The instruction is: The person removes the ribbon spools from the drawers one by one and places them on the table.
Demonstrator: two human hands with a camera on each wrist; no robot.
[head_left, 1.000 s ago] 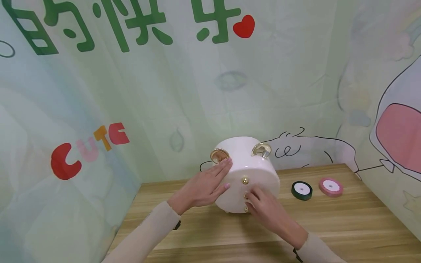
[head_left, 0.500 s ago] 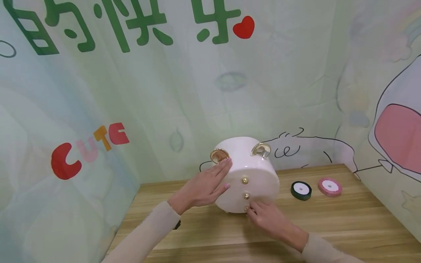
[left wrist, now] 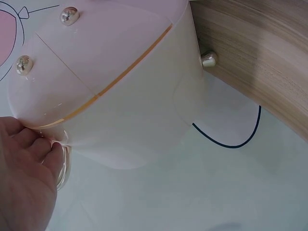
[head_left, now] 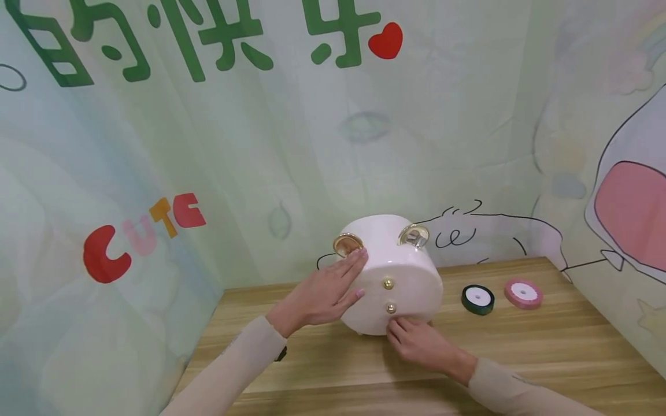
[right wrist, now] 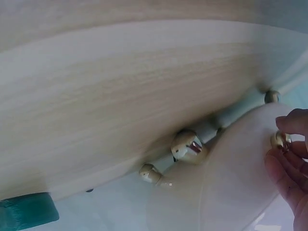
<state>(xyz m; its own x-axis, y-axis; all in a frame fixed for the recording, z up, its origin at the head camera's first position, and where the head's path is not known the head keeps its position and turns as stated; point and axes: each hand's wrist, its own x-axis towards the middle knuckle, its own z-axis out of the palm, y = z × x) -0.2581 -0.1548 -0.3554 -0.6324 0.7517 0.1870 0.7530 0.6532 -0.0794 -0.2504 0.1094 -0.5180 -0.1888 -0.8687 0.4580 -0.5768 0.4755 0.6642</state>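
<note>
A glossy white round box [head_left: 400, 271] with gold-rimmed ears and gold ball knobs on its front stands on the wooden table. My left hand [head_left: 325, 294] rests against its upper left side, fingers extended beside the left ear [head_left: 347, 245]. In the left wrist view, the fingertips of that hand [left wrist: 31, 168] lie at the box's edge by the ear. My right hand [head_left: 424, 344] is low on the front, pinching the bottom knob [right wrist: 279, 140] between thumb and fingers. Above it, the middle knob [head_left: 391, 308] and top knob [head_left: 388, 283] show uncovered.
To the right of the box lie a dark green ribbon roll [head_left: 477, 299] and a pink ribbon roll [head_left: 523, 294]. Small gold feet [left wrist: 209, 59] support the box. A printed cloth backdrop [head_left: 291, 173] rises behind the table [head_left: 546, 352] and along its sides.
My right hand has moved down from the middle knob to the bottom knob, leaving the middle one uncovered. The left hand and the box have stayed in place.
</note>
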